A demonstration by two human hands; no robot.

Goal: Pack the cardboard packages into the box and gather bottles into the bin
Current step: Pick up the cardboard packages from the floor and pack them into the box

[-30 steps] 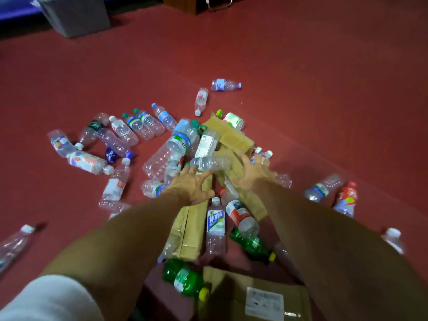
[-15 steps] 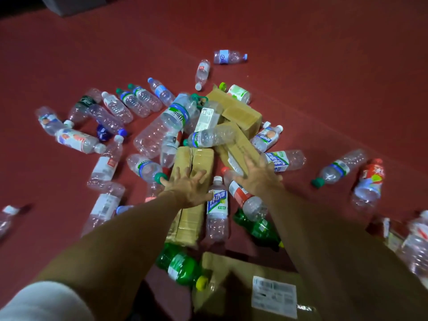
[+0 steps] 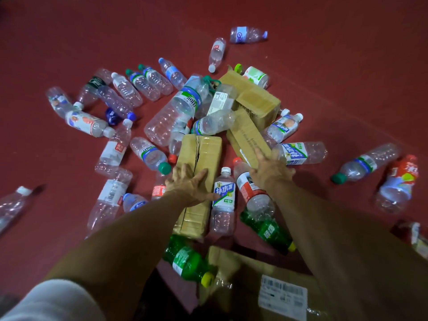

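Since the open brown corrugated box with the white label sits at 6 o'clock under my forearms, the carry is short.

Biggest item: the long tan taped cardboard package, dead centre, flat on the red floor, its top seam split. I judge it stiff and light. Take it by the long edges, not the seam.

The narrower tan cardboard package at 1 o'clock runs up to a squat tan carton at 12. A clear crumpled bottle lies by its far end, so lift from the near end.

Bottles such as the white-capped clear plastic bottle with the blue label between my hands look empty: light, crushable, prone to roll. Grab them mid-body. Bin not in view.

Left hand: palm down on the long package's near half, fingers spread, gripping nothing.

Right hand: fingers straight, laid on the narrow package's near end, not wrapped round it yet.
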